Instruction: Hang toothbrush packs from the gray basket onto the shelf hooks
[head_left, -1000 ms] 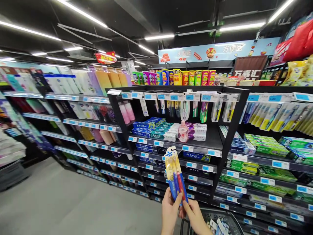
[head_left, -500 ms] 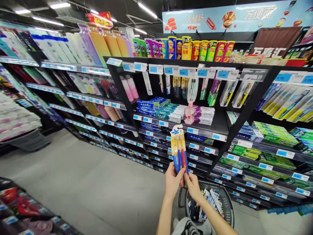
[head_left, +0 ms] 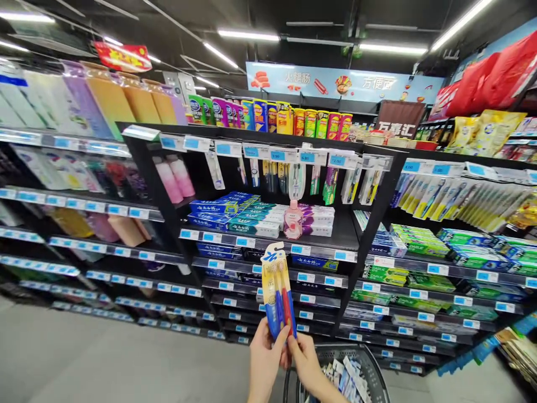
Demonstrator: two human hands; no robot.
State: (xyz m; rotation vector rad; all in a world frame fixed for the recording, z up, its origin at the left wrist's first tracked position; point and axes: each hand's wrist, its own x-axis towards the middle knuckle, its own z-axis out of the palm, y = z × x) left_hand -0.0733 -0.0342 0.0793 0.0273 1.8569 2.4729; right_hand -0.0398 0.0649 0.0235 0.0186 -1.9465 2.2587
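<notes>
The black shelving unit (head_left: 361, 268) is the largest item in your view; it runs past both side edges, and the contents of its lowest levels are too dark to identify. Beyond its top, the blue sign (head_left: 314, 81) carries food pictures; its lower edge is partly hidden by stacked goods. Below your hands, the dark basket (head_left: 375, 372) is cut off by the bottom edge, its near side out of sight; the packets (head_left: 350, 380) inside overlap too closely to tell apart. The toothpaste boxes (head_left: 255, 221) lie stacked on the middle shelf, the pink bottle (head_left: 293, 220) upright in front of the purple-ended ones. Your left hand (head_left: 266, 352) and right hand (head_left: 305, 358) are both closed on the lower end of the toothbrush pack (head_left: 279, 291), thumbs on its front; the fingers behind it are mostly hidden. The pack is held nearly upright, leaning slightly left at the top, in front of the shelves and above the basket's left side. It shows one blue and one red handle; their lower ends are covered by your thumbs, and the small print is illegible.
</notes>
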